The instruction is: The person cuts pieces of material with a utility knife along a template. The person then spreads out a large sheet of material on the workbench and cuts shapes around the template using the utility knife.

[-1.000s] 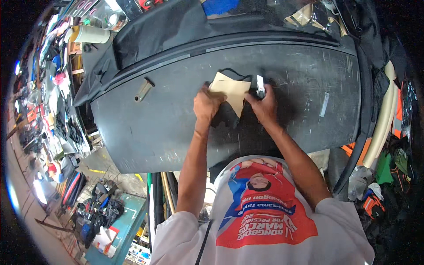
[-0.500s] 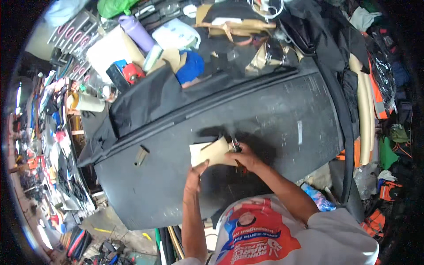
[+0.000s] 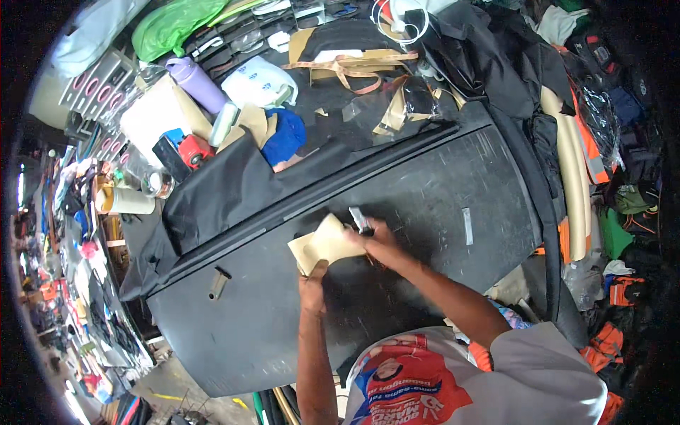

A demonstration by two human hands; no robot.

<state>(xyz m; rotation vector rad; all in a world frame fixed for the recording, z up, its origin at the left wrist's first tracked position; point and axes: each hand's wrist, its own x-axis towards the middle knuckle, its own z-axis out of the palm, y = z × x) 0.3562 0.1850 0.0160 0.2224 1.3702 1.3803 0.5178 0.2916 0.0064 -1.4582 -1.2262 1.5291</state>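
Near the middle of the dark table I hold up a bent piece of tan paper or card (image 3: 331, 241). My left hand (image 3: 312, 285) pinches its lower left edge, thumb on top. My right hand (image 3: 379, 242) is at the paper's right edge, closed around scissors (image 3: 359, 219). Their metal blades stick out past the hand, away from me, and most of the handle is hidden by the fingers. Whether the right fingers also touch the paper I cannot tell. Left of the paper, a small short tube-like piece (image 3: 218, 283) lies on the table.
The dark tabletop (image 3: 234, 340) has a long strip of black fabric (image 3: 234, 177) along its far edge. Beyond it are a purple bottle (image 3: 196, 85), blue cloth (image 3: 285, 134), paper scraps and a white cable (image 3: 400, 32). A tan roll (image 3: 577, 184) stands at the right.
The tan paper has turned and bent more between my hands. My right hand and the scissors have shifted slightly left, blades now beyond the paper's upper right edge. The whole view has shifted a little.
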